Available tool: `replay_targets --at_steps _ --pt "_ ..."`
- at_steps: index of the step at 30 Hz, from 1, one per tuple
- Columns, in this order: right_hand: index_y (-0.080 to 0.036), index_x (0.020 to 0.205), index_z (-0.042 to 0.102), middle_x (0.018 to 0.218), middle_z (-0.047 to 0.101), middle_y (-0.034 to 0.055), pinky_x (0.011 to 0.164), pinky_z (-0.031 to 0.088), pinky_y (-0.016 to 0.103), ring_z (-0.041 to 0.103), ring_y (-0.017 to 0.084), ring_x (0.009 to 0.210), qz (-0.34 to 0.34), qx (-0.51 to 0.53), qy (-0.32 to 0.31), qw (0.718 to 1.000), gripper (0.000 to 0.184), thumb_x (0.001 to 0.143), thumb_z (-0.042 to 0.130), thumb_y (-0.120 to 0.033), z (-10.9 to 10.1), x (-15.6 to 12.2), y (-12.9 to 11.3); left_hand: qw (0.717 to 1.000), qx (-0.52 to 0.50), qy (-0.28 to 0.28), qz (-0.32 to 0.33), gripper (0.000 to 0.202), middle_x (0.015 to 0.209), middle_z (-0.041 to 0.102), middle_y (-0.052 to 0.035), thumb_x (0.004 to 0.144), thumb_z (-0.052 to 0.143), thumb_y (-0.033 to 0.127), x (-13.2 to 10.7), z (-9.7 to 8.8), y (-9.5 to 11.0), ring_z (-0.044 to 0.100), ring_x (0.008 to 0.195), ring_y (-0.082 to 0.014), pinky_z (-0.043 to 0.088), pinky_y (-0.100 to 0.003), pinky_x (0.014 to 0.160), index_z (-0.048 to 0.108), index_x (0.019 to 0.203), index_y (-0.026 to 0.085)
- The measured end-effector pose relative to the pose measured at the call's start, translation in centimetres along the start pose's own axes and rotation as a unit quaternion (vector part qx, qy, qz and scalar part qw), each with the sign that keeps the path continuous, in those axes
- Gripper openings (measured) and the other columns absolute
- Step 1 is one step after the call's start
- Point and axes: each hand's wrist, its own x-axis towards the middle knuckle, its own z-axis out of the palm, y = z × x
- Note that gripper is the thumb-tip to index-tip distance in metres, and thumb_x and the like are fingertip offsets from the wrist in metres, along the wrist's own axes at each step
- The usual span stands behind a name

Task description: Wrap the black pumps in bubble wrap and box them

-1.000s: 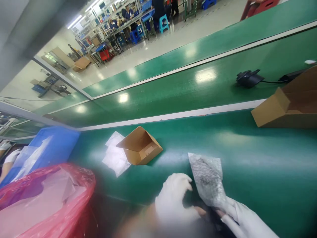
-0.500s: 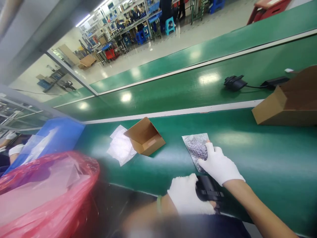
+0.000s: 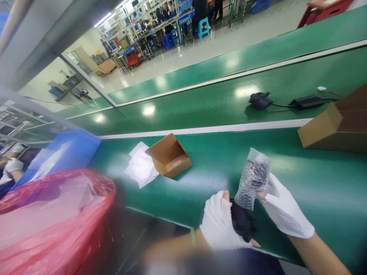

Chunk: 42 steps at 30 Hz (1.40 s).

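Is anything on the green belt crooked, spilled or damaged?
The small cardboard box lies tipped at an angle on the green belt, open side up, with loose white sheets beside it. Nothing looks spilled or torn. The left hand grips a black part; the right hand holds a bubble-wrap bag.

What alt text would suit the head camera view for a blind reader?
Over a green bench, a white-gloved left hand holds a black part while the right hand holds a bubble-wrap bag just above it. A small open cardboard box lies beyond.
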Motion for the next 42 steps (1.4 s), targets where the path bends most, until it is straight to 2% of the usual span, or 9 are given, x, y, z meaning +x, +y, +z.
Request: replay_targets --at_steps 4,10,12,16,20,28,34,38,42 --pt "-0.030 0.128 0.046 0.140 0.047 0.0097 0.109 0.036 0.044 0.041 0.034 0.131 -0.002 0.022 0.035 0.999 0.070 0.067 0.076 -0.045 -0.3 -0.5 0.3 0.991 -0.089 -0.083 -0.062 0.126 0.127 0.054 -0.0224 0.044 0.080 0.066 1.7 -1.5 -0.3 0.057 0.113 -0.0425 0.048 -0.058 0.095 0.027 0.144 0.011" --pt "-0.028 0.134 0.037 0.142 0.045 0.0136 0.107 0.037 0.043 0.042 0.036 0.130 0.036 -0.179 0.035 0.983 0.071 0.072 0.065 -0.045 -2.2 -2.6 0.8 0.979 -0.113 -0.099 -0.136 0.067 0.124 0.061 -0.0104 0.069 0.070 0.034 1.6 -6.6 -0.9 0.057 0.117 -0.0327 0.046 -0.050 0.103 0.049 0.131 0.021" --pt "-0.027 0.130 0.040 0.132 0.053 0.0121 0.102 0.042 0.043 0.051 0.035 0.121 0.031 -0.305 -0.009 0.952 0.063 0.071 0.061 -0.038 -2.4 -3.3 0.6 0.984 -0.085 -0.084 -0.130 0.066 0.124 0.060 -0.0119 0.069 0.068 0.031 0.9 -6.4 -0.8 0.056 0.118 -0.0336 0.045 -0.051 0.105 0.049 0.131 0.018" --pt "-0.026 0.124 0.043 0.120 0.061 0.0066 0.089 0.051 0.036 0.063 0.027 0.104 -0.034 -0.443 -0.085 0.892 0.056 0.069 0.052 -0.029 -1.4 -4.0 0.2 0.984 -0.081 -0.085 -0.130 0.103 0.126 0.058 -0.0173 0.051 0.082 0.052 0.4 -5.1 -0.2 0.056 0.116 -0.0393 0.048 -0.054 0.099 0.041 0.138 0.014" --pt "-0.021 0.123 0.046 0.119 0.062 0.0084 0.082 0.053 0.030 0.065 0.024 0.099 -0.072 -0.468 -0.151 0.868 0.056 0.068 0.049 -0.027 -0.6 -4.2 0.1 0.992 -0.081 -0.068 -0.064 0.062 0.121 0.063 -0.0074 0.073 0.070 0.044 1.3 -5.3 -0.2 0.060 0.110 -0.0300 0.049 -0.047 0.099 0.051 0.129 0.025" --pt "-0.025 0.121 0.047 0.103 0.069 0.0040 0.072 0.055 0.030 0.068 0.026 0.087 -0.042 -0.440 -0.121 0.889 0.057 0.066 0.056 -0.037 2.1 -3.0 0.7 0.990 -0.070 -0.097 0.068 0.052 0.124 0.063 -0.0094 0.080 0.066 0.040 3.3 -8.5 -2.4 0.057 0.117 -0.0285 0.047 -0.040 0.102 0.054 0.127 0.021" --pt "-0.022 0.123 0.045 0.111 0.067 0.0078 0.082 0.054 0.035 0.066 0.027 0.097 -0.046 -0.386 -0.196 0.900 0.058 0.067 0.056 -0.037 7.0 0.7 0.1 0.992 -0.126 -0.011 0.000 0.053 0.126 0.062 -0.0090 0.078 0.069 0.039 3.1 -10.6 -5.3 0.057 0.117 -0.0275 0.043 -0.038 0.104 0.055 0.125 0.019" --pt "-0.015 0.136 0.036 0.135 0.053 0.0174 0.101 0.046 0.040 0.055 0.032 0.119 0.029 -0.305 -0.205 0.930 0.083 0.065 0.064 -0.049 5.7 2.2 2.0 0.984 -0.157 -0.033 -0.072 0.070 0.116 0.066 -0.0087 0.064 0.077 0.056 1.4 -10.4 -6.7 0.061 0.108 -0.0294 0.048 -0.040 0.096 0.058 0.121 0.020" --pt "-0.013 0.141 0.030 0.141 0.046 0.0204 0.098 0.049 0.038 0.051 0.031 0.123 0.069 -0.252 -0.186 0.947 0.087 0.075 0.059 -0.062 3.8 1.3 3.3 0.977 -0.145 -0.102 -0.121 0.071 0.103 0.068 -0.0052 0.053 0.081 0.059 1.0 -10.3 -6.9 0.064 0.097 -0.0290 0.052 -0.039 0.085 0.062 0.111 0.021"
